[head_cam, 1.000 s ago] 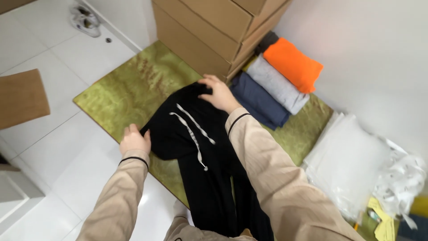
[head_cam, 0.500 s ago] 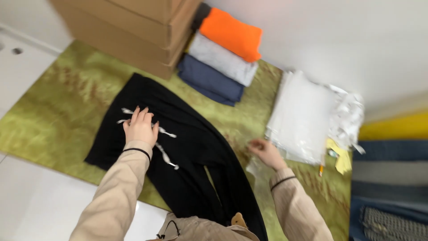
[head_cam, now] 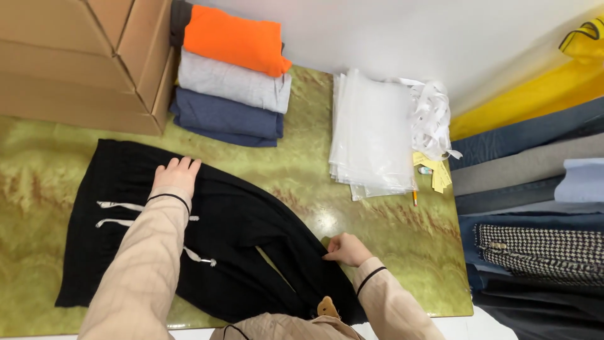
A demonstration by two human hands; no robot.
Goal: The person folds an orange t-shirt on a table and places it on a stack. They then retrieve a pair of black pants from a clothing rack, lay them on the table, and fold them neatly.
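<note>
Black drawstring trousers [head_cam: 119, 245] lie spread on a green-gold marbled table [head_cam: 384, 233], waistband to the left, legs running toward the near edge. My left hand [head_cam: 175, 176] rests flat on the upper waist area, fingers together. My right hand [head_cam: 346, 249] pinches the outer edge of a trouser leg near the table's front. White drawstrings [head_cam: 116, 206] lie on the fabric beside my left forearm.
Folded orange, grey and navy garments [head_cam: 229, 82] are stacked at the back. Cardboard boxes [head_cam: 75, 63] stand at the back left. A pile of clear plastic bags [head_cam: 371, 135] with paper tags lies to the right. More folded clothes [head_cam: 535, 208] sit at the far right.
The view has swung right and steadied. My left hand moved up from the drawstrings onto the waist area. My right hand came in and took hold of the trouser leg's edge.
</note>
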